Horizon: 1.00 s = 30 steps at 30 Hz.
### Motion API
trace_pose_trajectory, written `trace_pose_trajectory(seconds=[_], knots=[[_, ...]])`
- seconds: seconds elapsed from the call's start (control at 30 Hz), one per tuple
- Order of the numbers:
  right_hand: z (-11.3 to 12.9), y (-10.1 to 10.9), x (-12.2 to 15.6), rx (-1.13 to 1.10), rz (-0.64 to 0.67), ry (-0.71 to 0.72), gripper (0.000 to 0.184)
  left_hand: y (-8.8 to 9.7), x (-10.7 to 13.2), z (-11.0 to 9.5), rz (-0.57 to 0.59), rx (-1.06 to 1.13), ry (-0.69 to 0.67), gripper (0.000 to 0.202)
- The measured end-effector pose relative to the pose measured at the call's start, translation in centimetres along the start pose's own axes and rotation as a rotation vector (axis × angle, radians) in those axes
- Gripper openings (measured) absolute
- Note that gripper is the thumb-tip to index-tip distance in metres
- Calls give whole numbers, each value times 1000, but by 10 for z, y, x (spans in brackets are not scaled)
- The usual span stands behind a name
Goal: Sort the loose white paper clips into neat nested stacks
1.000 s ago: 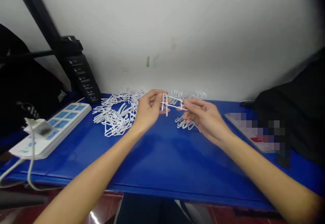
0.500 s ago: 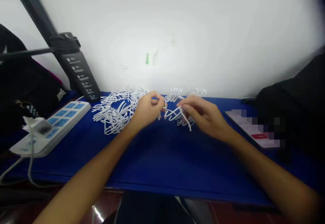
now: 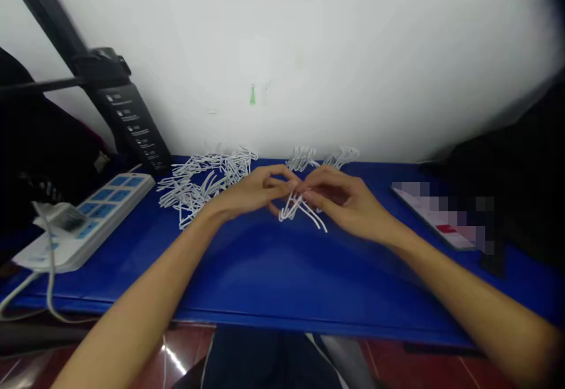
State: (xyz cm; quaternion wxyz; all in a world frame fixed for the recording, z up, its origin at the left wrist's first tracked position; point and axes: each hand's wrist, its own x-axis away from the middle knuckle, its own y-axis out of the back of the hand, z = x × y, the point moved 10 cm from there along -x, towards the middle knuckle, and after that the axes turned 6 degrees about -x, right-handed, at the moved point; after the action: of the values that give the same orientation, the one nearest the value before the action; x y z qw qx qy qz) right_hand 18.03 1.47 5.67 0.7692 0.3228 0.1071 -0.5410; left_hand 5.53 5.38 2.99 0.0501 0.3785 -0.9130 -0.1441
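Several thin white bent-wire hooks (image 3: 304,209) hang between my two hands above the blue table. My left hand (image 3: 260,190) is closed, thumb and fingers pinching the hooks' upper ends from the left. From the right, my right hand (image 3: 346,198) pinches the same hooks, its fingertips touching those of the left. The bent lower ends point down and spread apart. Behind my left hand lies a loose, tangled pile of white wire hooks (image 3: 194,189). Beyond my fingers, by the wall, are a neater bunch of hooks (image 3: 301,158) and another bunch (image 3: 342,156).
A white power strip (image 3: 95,215) with blue sockets and a cable lies at the left. Behind it leans a black bottle (image 3: 132,124). A phone-like flat device (image 3: 435,215) rests at the right beside dark fabric (image 3: 494,159). The blue table (image 3: 282,283) meets a white wall.
My hands have come together, the left moving right until the fingertips meet. The hooks held apart between them are now gathered into one bundle. The view has shifted slightly.
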Motion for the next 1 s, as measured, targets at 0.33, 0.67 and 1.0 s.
trace_pose_trajectory(seconds=[0.33,0.67,1.0], knots=[[-9,6,4,-133,-161,-57,26,4,4,-4,-91,-42,-18,53],[7,63,-6,-22,-280,-80,25,50,13,-26,-340,-440,-105,46],[-77,86,32,59,-96,-264,51,33,-4,5,-292,-493,-38,40]])
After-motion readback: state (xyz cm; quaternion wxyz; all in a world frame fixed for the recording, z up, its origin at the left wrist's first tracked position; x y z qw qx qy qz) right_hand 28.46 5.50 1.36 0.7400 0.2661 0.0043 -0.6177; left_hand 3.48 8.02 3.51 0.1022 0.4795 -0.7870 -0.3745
